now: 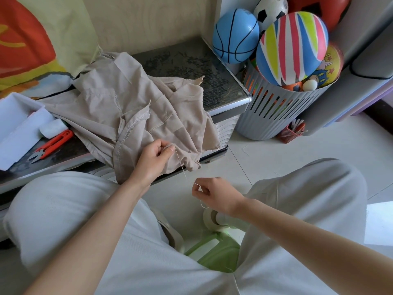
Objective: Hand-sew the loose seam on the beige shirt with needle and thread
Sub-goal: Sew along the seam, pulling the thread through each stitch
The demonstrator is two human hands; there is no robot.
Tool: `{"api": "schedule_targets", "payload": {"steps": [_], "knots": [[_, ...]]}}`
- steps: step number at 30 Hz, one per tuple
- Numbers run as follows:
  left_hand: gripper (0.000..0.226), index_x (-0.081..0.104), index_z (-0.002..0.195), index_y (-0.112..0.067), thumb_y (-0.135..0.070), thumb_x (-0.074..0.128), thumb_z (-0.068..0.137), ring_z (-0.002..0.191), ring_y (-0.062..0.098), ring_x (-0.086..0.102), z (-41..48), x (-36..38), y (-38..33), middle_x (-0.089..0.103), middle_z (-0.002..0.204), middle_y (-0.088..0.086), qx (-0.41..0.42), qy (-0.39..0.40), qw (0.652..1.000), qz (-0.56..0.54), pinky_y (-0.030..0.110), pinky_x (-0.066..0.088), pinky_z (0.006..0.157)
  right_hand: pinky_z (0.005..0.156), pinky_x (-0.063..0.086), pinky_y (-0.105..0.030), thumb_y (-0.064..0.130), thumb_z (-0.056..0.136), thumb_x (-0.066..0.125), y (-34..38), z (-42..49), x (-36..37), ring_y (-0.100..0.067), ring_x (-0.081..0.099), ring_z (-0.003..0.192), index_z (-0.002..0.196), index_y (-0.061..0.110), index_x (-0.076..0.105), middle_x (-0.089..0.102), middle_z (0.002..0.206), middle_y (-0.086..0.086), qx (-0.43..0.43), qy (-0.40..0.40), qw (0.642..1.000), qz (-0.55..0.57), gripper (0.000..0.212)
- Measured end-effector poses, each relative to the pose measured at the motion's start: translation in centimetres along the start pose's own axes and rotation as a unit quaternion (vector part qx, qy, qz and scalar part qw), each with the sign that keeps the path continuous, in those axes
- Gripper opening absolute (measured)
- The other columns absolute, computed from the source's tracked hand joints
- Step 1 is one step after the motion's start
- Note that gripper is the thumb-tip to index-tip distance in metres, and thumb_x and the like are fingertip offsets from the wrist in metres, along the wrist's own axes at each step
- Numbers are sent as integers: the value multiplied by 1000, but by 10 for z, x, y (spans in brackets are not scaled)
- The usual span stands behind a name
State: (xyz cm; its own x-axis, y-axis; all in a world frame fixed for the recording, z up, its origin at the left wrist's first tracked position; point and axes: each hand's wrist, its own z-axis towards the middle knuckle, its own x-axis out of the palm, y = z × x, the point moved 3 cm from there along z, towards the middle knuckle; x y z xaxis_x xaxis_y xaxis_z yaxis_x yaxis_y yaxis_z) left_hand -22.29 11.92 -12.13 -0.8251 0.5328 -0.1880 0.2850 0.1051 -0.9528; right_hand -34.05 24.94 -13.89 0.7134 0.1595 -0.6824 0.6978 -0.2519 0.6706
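The beige shirt (136, 111) lies crumpled on a low dark table (191, 62), its lower part hanging over the front edge. My left hand (156, 156) pinches a fold of the shirt near its hem. A thin pale thread (180, 165) runs from that fold down to my right hand (209, 191), which pinches the thread below the table edge. The needle is too small to make out.
Orange thread snips (52, 145) and a white box (19, 124) lie on the table's left part. A grey slotted basket (276, 109) of balls stands to the right. A white thread spool (212, 218) and a green stool (214, 252) sit between my knees.
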Motion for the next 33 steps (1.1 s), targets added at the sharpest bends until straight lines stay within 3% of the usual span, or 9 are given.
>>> {"api": "schedule_targets", "payload": {"steps": [2, 5, 8, 10, 14, 17, 22, 29, 33], "knots": [[18, 52, 80, -14, -9, 49, 97, 48, -1, 33, 0, 0, -1, 41, 61, -4, 0, -3, 1000, -7, 10, 29, 45, 63, 41, -25, 16, 91, 49, -7, -1, 4, -17, 56, 68, 83, 17, 60, 42, 55, 12, 18, 45, 998, -38, 13], [19, 51, 79, -13, -8, 48, 97, 40, -1, 31, -1, 0, -1, 38, 53, -11, -1, -2, 1000, -18, 9, 27, 41, 67, 42, -28, 18, 91, 47, -17, 1, 6, -20, 55, 75, 84, 22, 58, 46, 62, 11, 53, 69, 994, -68, 13], [19, 52, 79, -14, -10, 49, 97, 51, 0, 34, -1, 0, -1, 40, 63, -1, 6, 0, 1000, -3, 11, 30, 48, 59, 33, -25, 21, 94, 53, -14, 5, -4, -7, 44, 55, 105, 18, 62, 41, 54, 9, 59, -10, 998, -25, 15], [17, 53, 80, -13, -10, 50, 97, 61, 6, 38, -1, 0, -1, 43, 69, 5, 6, 4, 1000, 2, 13, 33, 54, 55, 30, -22, 19, 93, 56, -4, 9, -14, -9, 38, 48, 108, 16, 60, 34, 48, 7, 28, -82, 996, 20, 15], [16, 54, 82, -12, -10, 50, 97, 61, 2, 41, -1, 2, -2, 48, 70, 4, 11, 12, 1000, 11, 11, 35, 55, 54, 29, -25, 19, 92, 57, 20, 17, -28, -14, 30, 51, 91, 24, 61, 33, 50, -1, -14, -168, 978, 125, 6], [11, 57, 90, -5, -10, 50, 97, 75, 16, 47, -2, 2, -1, 55, 81, 13, 7, 24, 1000, 5, 15, 39, 63, 55, 34, -29, 23, 90, 58, 31, 27, -30, -12, 34, 49, 88, 21, 62, 50, 56, -15, -5, -174, 973, 153, 6], [18, 56, 99, 7, -9, 50, 97, 84, 16, 51, -2, 3, 1, 60, 88, 14, 2, 40, 999, 10, 11, 41, 69, 48, 29, -17, 33, 90, 61, 33, 37, -29, -5, 42, 47, 85, 21, 64, 41, 50, 9, 30, -166, 976, 135, 14], [15, 58, 95, 4, -10, 51, 96, 79, 16, 48, -4, 2, -1, 57, 83, 12, -4, 39, 999, 8, 18, 39, 69, 48, 31, -15, 21, 92, 58, 36, 35, -28, -5, 40, 45, 74, 19, 56, 36, 36, 8, 20, -166, 977, 128, 18], [16, 54, 81, -12, -10, 50, 96, 58, 0, 39, -4, 1, -3, 46, 69, 2, 4, 18, 1000, 3, 11, 34, 57, 50, 31, -16, 21, 90, 60, 23, 28, -23, -3, 41, 48, 71, 21, 54, 34, 45, 8, 26, -144, 984, 102, 20]]}}
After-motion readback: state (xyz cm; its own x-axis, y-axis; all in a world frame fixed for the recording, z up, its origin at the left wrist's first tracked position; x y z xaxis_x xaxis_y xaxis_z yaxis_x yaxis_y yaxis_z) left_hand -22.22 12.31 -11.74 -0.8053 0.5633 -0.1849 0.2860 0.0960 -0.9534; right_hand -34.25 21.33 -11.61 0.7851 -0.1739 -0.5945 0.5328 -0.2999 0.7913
